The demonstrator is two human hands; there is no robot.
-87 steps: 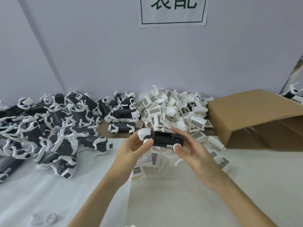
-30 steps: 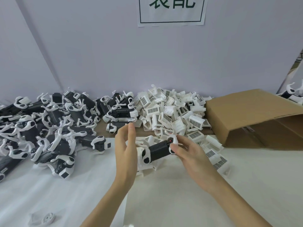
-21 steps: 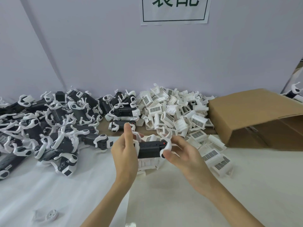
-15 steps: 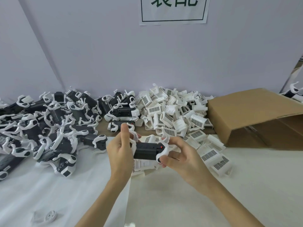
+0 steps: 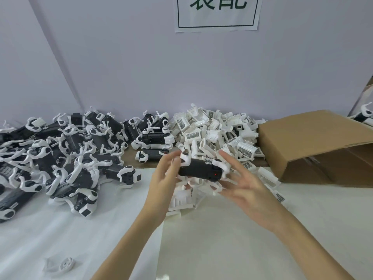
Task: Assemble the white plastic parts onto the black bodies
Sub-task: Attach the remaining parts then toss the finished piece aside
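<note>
black body w/ white end pieces sits between both hands above the counter; left hand props one end, right hand spread wide under it, prob to turn & check fit.

Pale lilac wall, green-lettered paper sign, white tabletop

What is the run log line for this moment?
black body between both hands | left hand touching | right hand fingers spread | grip unclear | white parts behind
</note>
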